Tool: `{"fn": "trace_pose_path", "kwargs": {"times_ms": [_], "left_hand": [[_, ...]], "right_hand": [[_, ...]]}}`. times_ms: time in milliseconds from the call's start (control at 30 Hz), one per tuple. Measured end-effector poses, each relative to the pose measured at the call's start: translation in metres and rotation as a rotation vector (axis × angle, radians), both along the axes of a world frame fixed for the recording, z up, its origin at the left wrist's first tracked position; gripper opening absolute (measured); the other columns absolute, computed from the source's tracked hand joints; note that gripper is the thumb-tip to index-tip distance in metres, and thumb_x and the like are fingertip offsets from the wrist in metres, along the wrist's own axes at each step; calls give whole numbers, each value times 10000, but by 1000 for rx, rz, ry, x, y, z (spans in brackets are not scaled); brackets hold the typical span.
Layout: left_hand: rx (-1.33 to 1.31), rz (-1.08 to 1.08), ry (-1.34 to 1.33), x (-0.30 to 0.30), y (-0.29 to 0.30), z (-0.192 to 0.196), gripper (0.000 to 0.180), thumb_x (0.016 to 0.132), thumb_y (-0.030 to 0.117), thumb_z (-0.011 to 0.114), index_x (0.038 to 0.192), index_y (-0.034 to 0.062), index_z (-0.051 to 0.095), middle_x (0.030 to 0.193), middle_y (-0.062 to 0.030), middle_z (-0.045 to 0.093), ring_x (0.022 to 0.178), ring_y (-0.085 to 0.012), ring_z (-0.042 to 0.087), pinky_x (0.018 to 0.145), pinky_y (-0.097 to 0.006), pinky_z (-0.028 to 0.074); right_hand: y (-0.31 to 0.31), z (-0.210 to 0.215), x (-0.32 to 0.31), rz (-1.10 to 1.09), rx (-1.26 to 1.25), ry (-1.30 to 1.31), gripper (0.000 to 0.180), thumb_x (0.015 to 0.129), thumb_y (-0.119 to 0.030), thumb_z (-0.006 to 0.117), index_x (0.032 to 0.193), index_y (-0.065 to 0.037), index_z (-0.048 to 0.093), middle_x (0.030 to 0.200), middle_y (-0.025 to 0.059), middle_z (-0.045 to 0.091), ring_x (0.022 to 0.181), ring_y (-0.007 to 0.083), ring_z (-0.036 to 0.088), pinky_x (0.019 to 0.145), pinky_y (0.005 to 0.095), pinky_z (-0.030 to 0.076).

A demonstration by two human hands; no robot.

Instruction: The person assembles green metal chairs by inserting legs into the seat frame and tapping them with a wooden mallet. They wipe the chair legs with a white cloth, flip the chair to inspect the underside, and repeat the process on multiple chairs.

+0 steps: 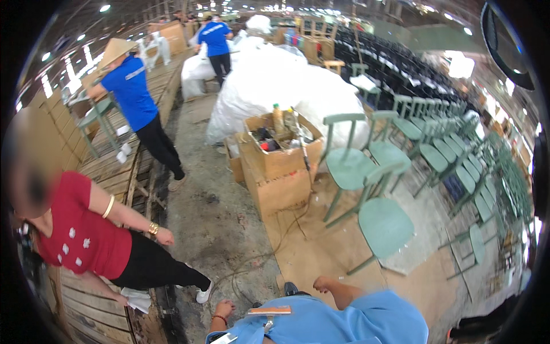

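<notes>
Down at the lower edge, the left hand (223, 310) hangs bare above the grey concrete floor (220, 229), fingers loosely apart. Right hand (322, 283), fingers curled together holding nothing, hovers over the brown cardboard sheet (309, 252), near a pale green wooden chair (382, 223).

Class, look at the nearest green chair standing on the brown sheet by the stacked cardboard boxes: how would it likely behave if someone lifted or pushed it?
The green chair looks stiff: slim legs and a flat seat suggest rigid wood or metal. It is probably fairly light, given the open back. Pushed high on its back, it might tip, since its legs look narrow; on the brown sheet it may drag.
</notes>
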State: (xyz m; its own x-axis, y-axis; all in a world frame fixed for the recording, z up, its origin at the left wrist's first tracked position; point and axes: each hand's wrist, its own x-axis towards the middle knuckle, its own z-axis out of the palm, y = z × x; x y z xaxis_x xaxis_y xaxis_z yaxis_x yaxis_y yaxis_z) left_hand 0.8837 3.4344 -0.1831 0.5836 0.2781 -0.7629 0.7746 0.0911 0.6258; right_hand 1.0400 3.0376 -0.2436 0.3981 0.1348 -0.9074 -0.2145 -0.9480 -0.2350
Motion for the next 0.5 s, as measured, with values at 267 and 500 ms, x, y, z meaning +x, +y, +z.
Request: {"fn": "trace_pose_path", "kwargs": {"times_ms": [267, 500], "left_hand": [[719, -1077, -22, -83, 42, -18, 304, 896, 289, 545, 978, 57, 723, 1044, -165, 700, 988, -318, 673, 820, -461, 535], [419, -1303, 18, -123, 41, -37, 373, 904, 291, 483, 1075, 60, 720, 1126, -221, 673, 1092, -332, 647, 897, -460, 524]], "right_hand": [[47, 29, -19, -21, 203, -89, 297, 868, -198, 526, 1078, -69, 693, 892, 115, 693, 710, 233, 665, 606, 383, 567], [66, 36, -20, 18, 216, -27, 331, 895, -191, 501, 1159, -84, 670, 998, 79, 686, 808, 212, 662, 664, 355, 557]]}}
